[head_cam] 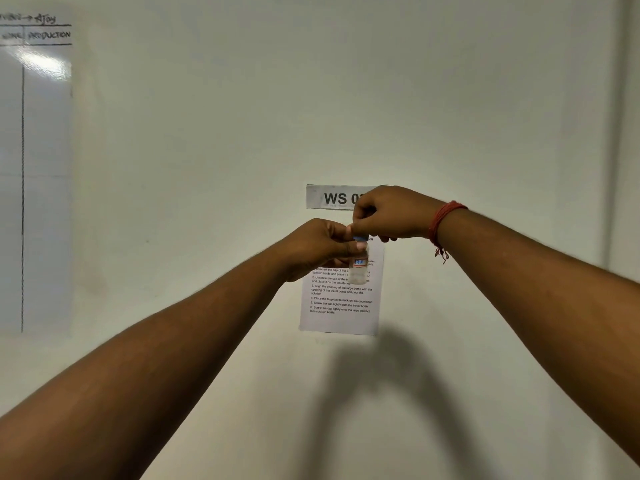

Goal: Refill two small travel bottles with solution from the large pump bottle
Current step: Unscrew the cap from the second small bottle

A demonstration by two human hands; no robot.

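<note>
L hand (pixel 320 245) gripped small travel bottle (pixel 358 268) upright at chest height while R hand (pixel 388 213) fingers (pixel 360 227) pinched its blue cap (pixel 360 238), prob. to twist w/o spilling.

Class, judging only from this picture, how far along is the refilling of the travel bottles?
Done: nothing can be confirmed; the small travel bottle is too blurred to show a fill level. In hand: the left hand holds the bottle upright while the right hand pinches its blue cap. Left: unclear; the pump bottle and second travel bottle are out of view.
</note>
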